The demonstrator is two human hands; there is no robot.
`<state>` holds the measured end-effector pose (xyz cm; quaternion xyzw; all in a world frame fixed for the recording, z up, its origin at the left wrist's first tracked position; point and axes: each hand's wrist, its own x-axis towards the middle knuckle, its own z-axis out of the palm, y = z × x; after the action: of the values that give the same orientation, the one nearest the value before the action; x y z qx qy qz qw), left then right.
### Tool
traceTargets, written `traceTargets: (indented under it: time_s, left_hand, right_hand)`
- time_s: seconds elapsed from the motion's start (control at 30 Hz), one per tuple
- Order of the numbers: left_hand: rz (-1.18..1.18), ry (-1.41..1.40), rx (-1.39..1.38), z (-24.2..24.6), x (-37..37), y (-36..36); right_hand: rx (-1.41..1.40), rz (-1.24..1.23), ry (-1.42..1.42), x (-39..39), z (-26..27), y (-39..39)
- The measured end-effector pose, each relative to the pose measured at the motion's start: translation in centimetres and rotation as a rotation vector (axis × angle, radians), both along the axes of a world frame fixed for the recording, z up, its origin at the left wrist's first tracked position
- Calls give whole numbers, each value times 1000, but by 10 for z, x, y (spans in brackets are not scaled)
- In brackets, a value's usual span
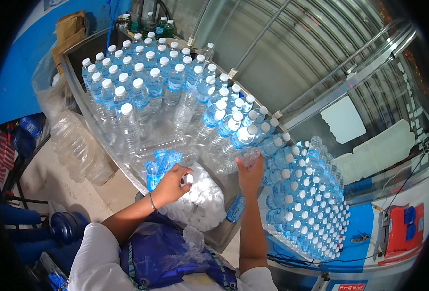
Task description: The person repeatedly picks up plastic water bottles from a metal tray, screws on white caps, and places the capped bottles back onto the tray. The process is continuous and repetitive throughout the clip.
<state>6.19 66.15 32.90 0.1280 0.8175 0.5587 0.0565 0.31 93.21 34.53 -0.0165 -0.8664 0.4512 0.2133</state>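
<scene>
My left hand (172,183) holds a white plastic bottle cap (188,179) between thumb and fingers, above a clear bag of white caps (207,198). My right hand (250,172) is around a clear plastic bottle (251,156) that lies tilted; its mouth is hidden. Left of my left hand lies a pile of blue bottle labels (156,169), and another blue label bundle (235,209) rests below my right hand. Rows of capped, blue-labelled water bottles (176,82) stand across the steel sink table. A capped bottle without a label (129,123) stands nearer, and uncapped clear bottles lie by the labels.
The steel rim (90,125) of the table runs along the left. Many stacked bottles (305,203) fill the right side. Filling nozzles (232,72) line the metal back panel. Clear plastic bags (78,145) hang at the left, above blue water jugs (67,227). Dark cables run at lower right.
</scene>
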Motion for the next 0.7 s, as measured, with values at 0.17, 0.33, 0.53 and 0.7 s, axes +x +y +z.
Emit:
traceTargets:
  time_s: [0.17, 0.33, 0.53, 0.7]
  left_hand:
    - [9, 69, -8, 2, 4, 1]
    - [56, 185, -87, 1, 4, -6]
    - [131, 367, -245, -9, -6, -12]
    - [97, 384, -327, -19, -6, -43]
  right_hand:
    - [193, -128, 94, -8, -5, -14]
    - [166, -251, 327, 17, 18, -41]
    - [392, 37, 258, 47, 13, -55]
    - [423, -261, -124, 101, -28, 9]
